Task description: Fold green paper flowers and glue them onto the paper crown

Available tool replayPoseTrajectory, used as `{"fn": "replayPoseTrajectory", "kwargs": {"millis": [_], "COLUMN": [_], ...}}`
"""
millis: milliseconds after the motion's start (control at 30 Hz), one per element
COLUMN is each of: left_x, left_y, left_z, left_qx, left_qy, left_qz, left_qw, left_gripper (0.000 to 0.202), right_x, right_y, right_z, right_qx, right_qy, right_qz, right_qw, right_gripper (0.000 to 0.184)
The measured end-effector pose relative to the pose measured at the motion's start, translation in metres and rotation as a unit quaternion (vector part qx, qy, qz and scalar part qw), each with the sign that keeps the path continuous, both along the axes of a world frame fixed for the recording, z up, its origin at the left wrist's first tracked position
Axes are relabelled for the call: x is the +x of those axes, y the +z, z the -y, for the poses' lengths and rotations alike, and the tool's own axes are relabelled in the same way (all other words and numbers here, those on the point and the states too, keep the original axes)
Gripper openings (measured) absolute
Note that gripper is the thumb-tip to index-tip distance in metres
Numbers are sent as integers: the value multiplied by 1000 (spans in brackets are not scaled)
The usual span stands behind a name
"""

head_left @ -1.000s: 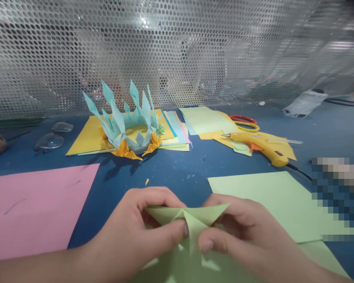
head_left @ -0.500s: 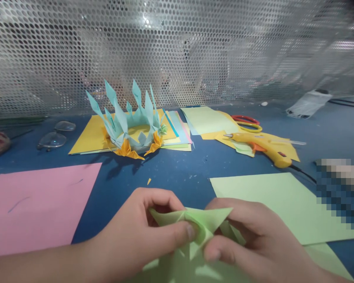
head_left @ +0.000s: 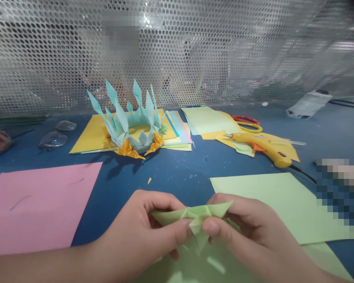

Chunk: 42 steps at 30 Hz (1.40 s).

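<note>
A small piece of folded light-green paper (head_left: 197, 214) is held between both hands at the bottom centre, its two pointed ends spreading left and right. My left hand (head_left: 147, 224) pinches its left half, thumb in front and fingers behind. On the other side my right hand (head_left: 250, 228) presses the thumb onto the middle fold, with its fingers behind the paper. Beneath the hands lies a flat green sheet (head_left: 179, 271). The fingertips behind the folded piece are mostly hidden.
A blue paper crown (head_left: 120, 122) with orange folded pieces stands on coloured sheets (head_left: 85, 133). Right of it lie a yellow glue gun (head_left: 262, 145), scissors (head_left: 247, 125) and a green sheet (head_left: 277, 204). Pink paper (head_left: 41, 208) and glasses (head_left: 53, 139) are left. Perforated metal (head_left: 177, 51) rises behind.
My right thumb has moved up and inward onto the folded paper's middle, beside my left thumb. The front flap has been pressed narrower, and the upper edge looks flatter.
</note>
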State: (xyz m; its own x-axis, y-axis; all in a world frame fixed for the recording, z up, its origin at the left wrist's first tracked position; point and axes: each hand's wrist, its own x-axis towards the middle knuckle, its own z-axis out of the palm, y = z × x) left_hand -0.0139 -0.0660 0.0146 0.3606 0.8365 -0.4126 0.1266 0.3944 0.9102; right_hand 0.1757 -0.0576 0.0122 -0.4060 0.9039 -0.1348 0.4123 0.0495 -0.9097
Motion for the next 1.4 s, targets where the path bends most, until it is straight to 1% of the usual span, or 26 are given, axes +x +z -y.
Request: {"fn": "replayPoseTrajectory", "kwargs": {"millis": [167,267,367,500,633,733,867,967,1233,1300,1400], "left_x": [1,0,0,1,1,1,0,-1,-1,1,2], "left_y": [0,-1,0,2,1,1,1,1,2,1,-1], "left_z": [0,1,1,2,2,3,0,-2,-3,-1,3], "left_qx": [18,45,66,34,48,27,-12,-32,-50,-32,36], "left_qy": [-11,-19,-10,-17,-24,-24,-11,8,23,17,-13], "left_qz": [-9,-37,-68,-61,-65,-64,-66,-42,-3,-19,-78], "left_qw": [1000,998,995,997,996,997,998,999,998,999,996], "left_gripper": [15,16,21,26,28,31,32,29,31,32,31], "right_x": [1,2,1,0,1,0,-3,-3,2,2,3], "right_y": [0,-2,-3,-3,-4,-4,1,3,2,2,2], "right_z": [2,4,5,7,7,5,4,7,10,11,12], "right_qx": [-1,6,7,24,29,37,86,126,201,218,239], "right_qy": [-25,-32,-25,-2,18,37,54,44,47,50,70], "right_qz": [-25,-14,-5,14,32,36,33,49,68,70,82], "right_qw": [999,999,1000,1000,999,998,994,990,976,972,965], "right_gripper": [43,43,44,46,45,44,37,33,29,28,31]}}
